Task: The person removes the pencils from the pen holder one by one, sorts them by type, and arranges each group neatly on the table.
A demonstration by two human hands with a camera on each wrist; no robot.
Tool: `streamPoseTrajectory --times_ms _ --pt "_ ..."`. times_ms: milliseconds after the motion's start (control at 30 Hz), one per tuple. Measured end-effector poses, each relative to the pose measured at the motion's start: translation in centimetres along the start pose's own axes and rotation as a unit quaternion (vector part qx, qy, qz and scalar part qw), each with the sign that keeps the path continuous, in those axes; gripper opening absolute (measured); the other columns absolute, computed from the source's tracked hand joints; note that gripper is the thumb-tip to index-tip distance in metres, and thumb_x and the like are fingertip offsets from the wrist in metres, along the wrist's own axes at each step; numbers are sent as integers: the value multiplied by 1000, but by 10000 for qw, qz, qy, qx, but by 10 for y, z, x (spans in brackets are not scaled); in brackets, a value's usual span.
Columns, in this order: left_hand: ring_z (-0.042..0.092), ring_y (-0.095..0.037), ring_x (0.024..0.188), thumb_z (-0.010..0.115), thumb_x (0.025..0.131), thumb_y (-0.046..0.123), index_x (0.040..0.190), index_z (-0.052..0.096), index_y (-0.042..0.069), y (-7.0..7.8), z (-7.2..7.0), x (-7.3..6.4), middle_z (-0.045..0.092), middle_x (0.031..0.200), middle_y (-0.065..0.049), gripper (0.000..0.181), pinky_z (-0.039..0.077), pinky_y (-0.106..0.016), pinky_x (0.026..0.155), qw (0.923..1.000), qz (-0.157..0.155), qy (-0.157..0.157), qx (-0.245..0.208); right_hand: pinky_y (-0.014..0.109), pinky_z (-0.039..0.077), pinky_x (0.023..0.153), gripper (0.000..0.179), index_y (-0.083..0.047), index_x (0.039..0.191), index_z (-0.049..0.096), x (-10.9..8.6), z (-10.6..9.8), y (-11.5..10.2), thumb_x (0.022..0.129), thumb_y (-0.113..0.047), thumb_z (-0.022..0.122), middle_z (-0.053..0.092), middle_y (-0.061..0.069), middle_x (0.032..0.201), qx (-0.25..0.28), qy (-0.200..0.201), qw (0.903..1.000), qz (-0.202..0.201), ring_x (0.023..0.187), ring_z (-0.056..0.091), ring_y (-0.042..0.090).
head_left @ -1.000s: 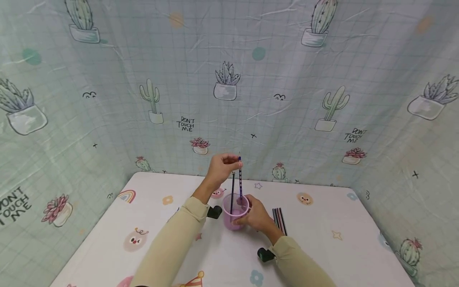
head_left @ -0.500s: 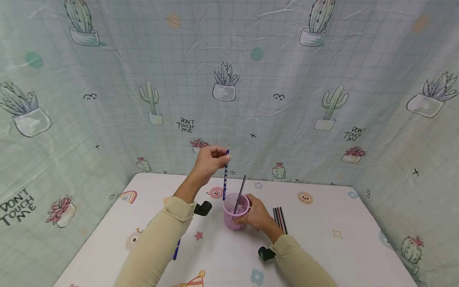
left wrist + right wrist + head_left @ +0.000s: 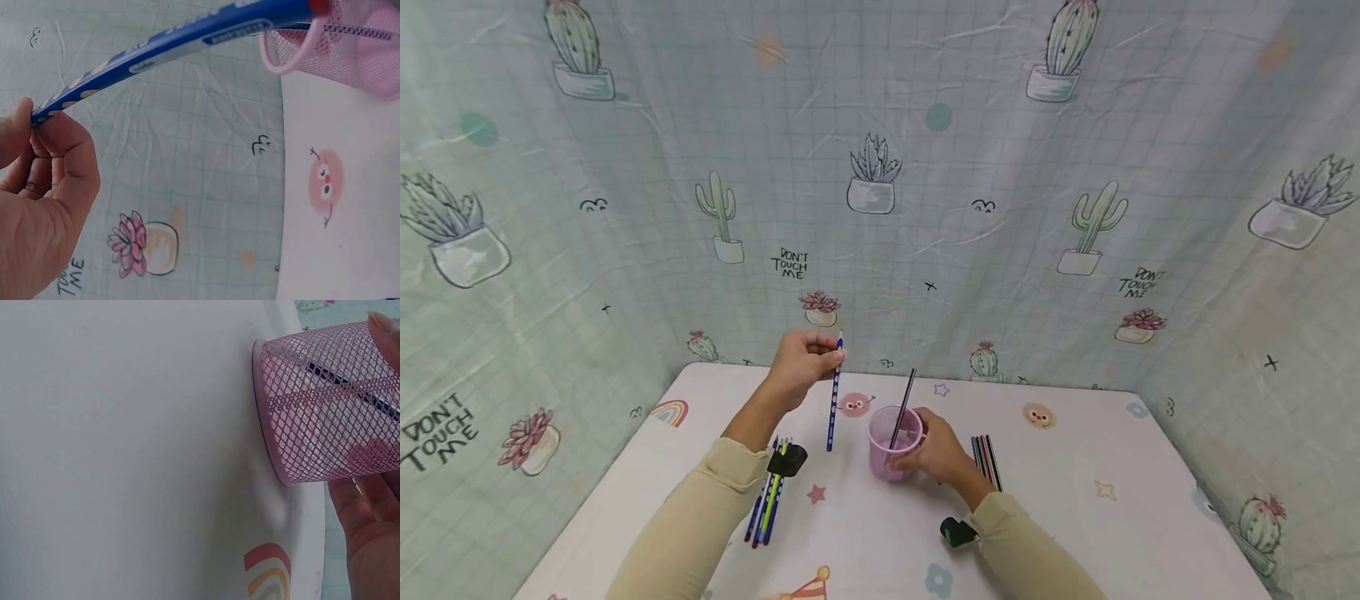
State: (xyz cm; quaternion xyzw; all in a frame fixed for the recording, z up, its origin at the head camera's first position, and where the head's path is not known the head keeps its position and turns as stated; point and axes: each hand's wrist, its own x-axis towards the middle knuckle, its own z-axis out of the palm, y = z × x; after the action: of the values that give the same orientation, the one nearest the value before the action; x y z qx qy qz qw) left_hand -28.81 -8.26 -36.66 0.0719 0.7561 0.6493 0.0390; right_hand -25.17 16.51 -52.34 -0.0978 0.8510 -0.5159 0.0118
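In the head view my left hand [image 3: 797,371] pinches a blue pencil [image 3: 832,412] with pale dots near its sharpened upper end. The pencil hangs nearly upright, left of a pink mesh pencil cup [image 3: 886,468]. Seen from the left wrist, thumb and fingertips meet on the dotted part of the pencil [image 3: 125,69]. My right hand [image 3: 945,450] grips the cup, thumb on the near side and fingers around the far right side. One dark pencil [image 3: 905,400] stands inside, leaning right. Through the mesh in the right wrist view, this dark pencil [image 3: 350,386] slants across the cup [image 3: 300,431].
Several blue and yellow-green pencils [image 3: 767,504] lie bunched on the white patterned table [image 3: 1060,500], beside the left forearm. Right of the right hand, several dark pencils [image 3: 985,460] lie side by side. A cactus-print cloth [image 3: 925,208] hangs behind the table.
My left hand has lifted the blue pencil out of the cup and carried it left, uncovering the bunched pencils. The dark pencil in the cup has tipped right. My right hand has stayed on the cup.
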Motion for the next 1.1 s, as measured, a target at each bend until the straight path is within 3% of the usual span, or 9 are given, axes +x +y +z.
streamPoseTrajectory --times_ms 267,600,1100 --pt "68 -15 85 67 99 0 115 66 -9 -18 -9 -9 72 98 -11 19 64 -25 78 9994 -305 129 127 52 54 110 91 -5 139 57 0 2 0 60 -14 101 70 10 130 34 10 10000 15 123 66 31" --pt "69 -17 87 67 99 3 115 67 -6 -45 -10 -21 73 107 -19 18 64 -27 80 9972 -622 305 271 53 54 110 89 -4 138 58 -2 1 1 61 -13 101 70 12 130 162 4 9999 -36 124 66 33" --pt "67 -18 87 66 100 2 117 65 -8 -82 -25 -34 74 100 -11 19 60 -26 74 9942 -973 318 328 52 54 110 90 -6 139 58 0 0 3 61 -13 101 70 11 131 208 28 9998 -42 125 65 33"
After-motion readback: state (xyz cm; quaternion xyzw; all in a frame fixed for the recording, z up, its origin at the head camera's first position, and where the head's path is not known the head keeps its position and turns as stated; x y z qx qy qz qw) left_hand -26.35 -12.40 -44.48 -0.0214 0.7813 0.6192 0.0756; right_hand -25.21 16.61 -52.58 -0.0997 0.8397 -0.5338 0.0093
